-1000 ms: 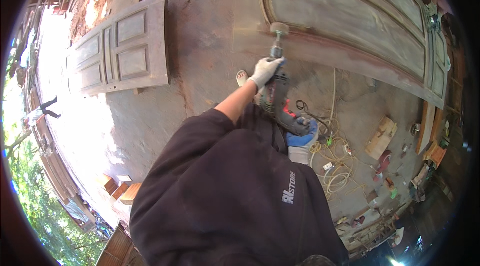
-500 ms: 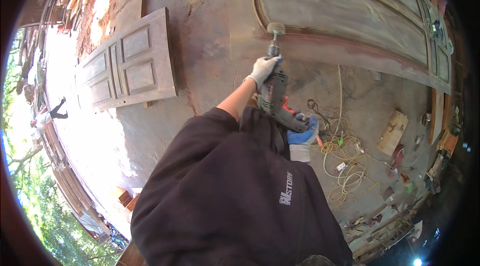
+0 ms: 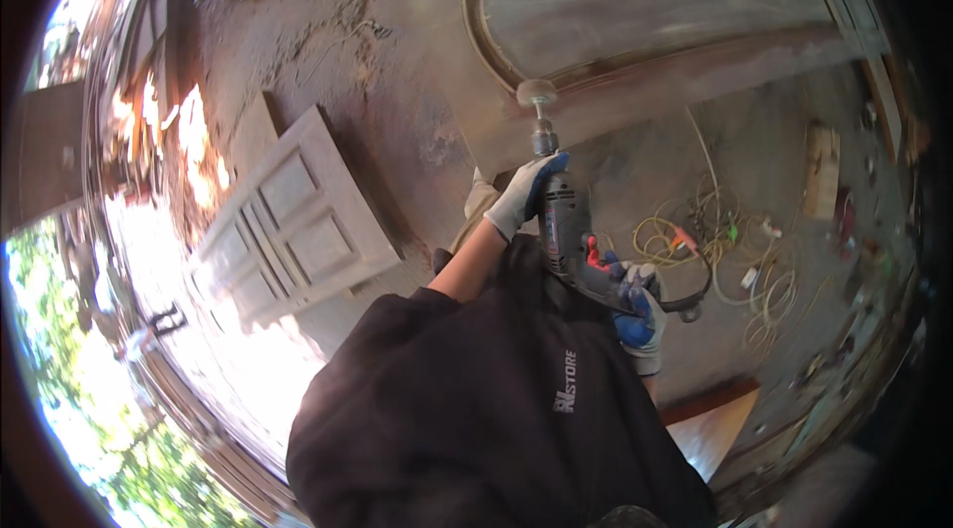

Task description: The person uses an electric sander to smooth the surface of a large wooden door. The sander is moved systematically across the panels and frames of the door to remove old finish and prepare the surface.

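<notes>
A dark grey power drill [image 3: 568,227] with a red trigger is held in front of me, pointing away. My left hand [image 3: 526,193], in a white and blue work glove, is closed round its front body behind the chuck. My right hand [image 3: 640,310], in a similar glove, grips the rear handle. In the chuck sits a round, pale brown sanding wheel [image 3: 537,93]. The wheel is over the moulding at the near corner of a large wooden door [image 3: 615,111] with recessed panels. I cannot tell whether the wheel touches the wood. A black power cord [image 3: 707,280] loops from the handle.
Another panelled door [image 3: 298,220] lies low at the left. Tangled yellow hoses and cords [image 3: 764,300] cover the floor at right, near a wooden board [image 3: 821,171]. A shiny wood piece [image 3: 720,424] is by my right side. A person [image 3: 144,339] is far left.
The view has turned and shifted. My left hand and the drill sit slightly lower in view, with both hands still gripping it. The wheel stays near the panel's corner moulding.
</notes>
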